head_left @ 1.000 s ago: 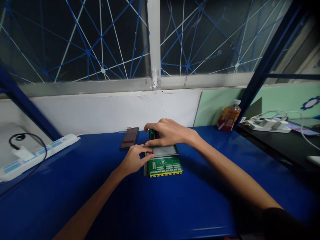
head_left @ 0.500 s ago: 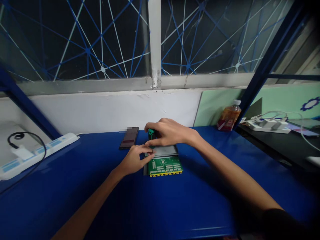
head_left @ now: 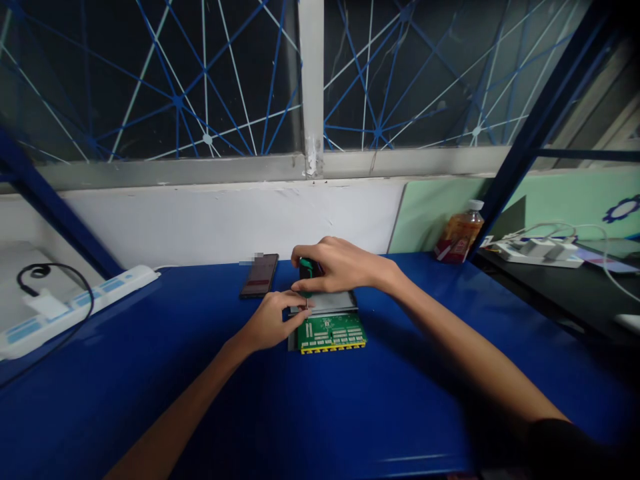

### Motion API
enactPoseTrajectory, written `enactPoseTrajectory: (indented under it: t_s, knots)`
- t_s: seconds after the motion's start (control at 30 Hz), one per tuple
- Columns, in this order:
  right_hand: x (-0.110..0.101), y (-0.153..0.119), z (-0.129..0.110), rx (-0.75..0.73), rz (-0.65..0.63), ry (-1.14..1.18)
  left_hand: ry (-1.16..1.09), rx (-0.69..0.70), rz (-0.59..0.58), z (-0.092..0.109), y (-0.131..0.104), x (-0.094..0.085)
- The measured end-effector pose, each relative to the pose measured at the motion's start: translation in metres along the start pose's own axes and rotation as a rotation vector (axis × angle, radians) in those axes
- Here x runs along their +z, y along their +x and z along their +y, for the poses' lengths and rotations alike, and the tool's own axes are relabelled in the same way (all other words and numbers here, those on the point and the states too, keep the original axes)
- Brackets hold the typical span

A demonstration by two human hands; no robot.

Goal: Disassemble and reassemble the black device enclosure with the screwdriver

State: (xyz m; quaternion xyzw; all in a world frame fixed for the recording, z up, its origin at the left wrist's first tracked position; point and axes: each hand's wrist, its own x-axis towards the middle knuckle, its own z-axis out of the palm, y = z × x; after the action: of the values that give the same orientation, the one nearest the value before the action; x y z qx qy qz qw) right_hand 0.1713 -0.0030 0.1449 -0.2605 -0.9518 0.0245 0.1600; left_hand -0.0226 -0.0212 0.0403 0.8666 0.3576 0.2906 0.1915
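A screwdriver point(head_left: 307, 269) with a green and black handle stands roughly upright, its thin shaft pointing down. My right hand point(head_left: 340, 265) is wrapped round the handle from above. Lower down, the thumb and fingers of my left hand point(head_left: 273, 320) close about the shaft; its tip is hard to make out. Beneath them lies a green circuit board point(head_left: 333, 331) with pale components and a row of yellow connectors along its near edge. A grey metal plate or casing point(head_left: 334, 302) adjoins the board's far side, partly covered by my hands.
A dark phone point(head_left: 259, 275) lies left of my hands on the blue table point(head_left: 310, 413). At the left is a white power strip point(head_left: 100, 297) with a black cable. A drink bottle point(head_left: 457, 233) stands back right, near another power strip point(head_left: 540, 251) on a black surface.
Both hands stay at the board with nearly the same grip. The screwdriver handle looks slightly turned, and the whole view has shifted a little.
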Motion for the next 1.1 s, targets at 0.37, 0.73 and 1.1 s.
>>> enactPoseTrajectory:
  t_s: [0.37,0.73,1.1]
  knots:
    - [0.0017,0.0006,0.0002,-0.014,0.010,-0.005,0.021,-0.027,0.010,-0.0063,-0.0007,0.0011]
    - [0.0011,0.0011,0.0004,0.022,-0.014,0.023,0.042,-0.050,0.011,-0.0084,-0.0011,0.0033]
    - [0.0002,0.0018,-0.0016,0.015,-0.021,0.113,0.069,-0.032,-0.006,-0.0070,0.0005,0.0029]
